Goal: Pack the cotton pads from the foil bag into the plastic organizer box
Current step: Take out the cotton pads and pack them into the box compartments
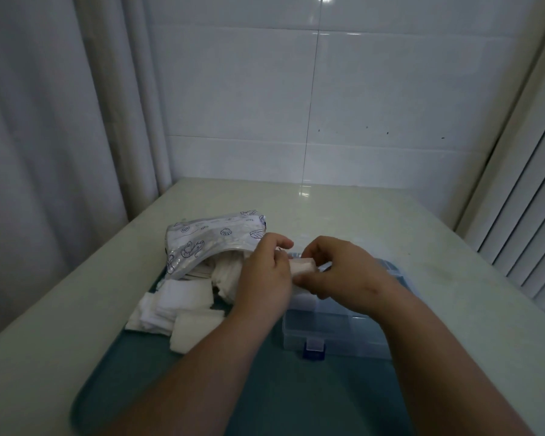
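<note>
**A:** Where are the pads right now?

**B:** A small stack of cotton pads sits between the left hand and the right hand, just above the far left corner of the organizer box. The fingers of both hands curl round the stack and pinch it from its two ends.

**A:** How would you seat it well?

**B:** I'd square the edges first, since soft pads splay. Then I'd lower the stack on edge into one compartment and let go only once the walls hold it. Squeeze lightly, because a hard grip would dent the fibres.

**A:** And the box?

**B:** It's clear, rigid plastic with thin dividers and a blue latch at the near side. The hands hide the far part, so I cannot tell how the lid stands.

**A:** What about the supply?

**B:** The foil bag lies to the left, shiny and crinkled, printed with shell outlines. Its mouth gapes with white pads spilling out. More loose pads, matte and fluffy squares, lie heaped just in front of it on the dark green tray. The tray rests on a pale, smooth table.

**A:** So plenty is left?

**B:** By the look of it, most of the job.
</note>
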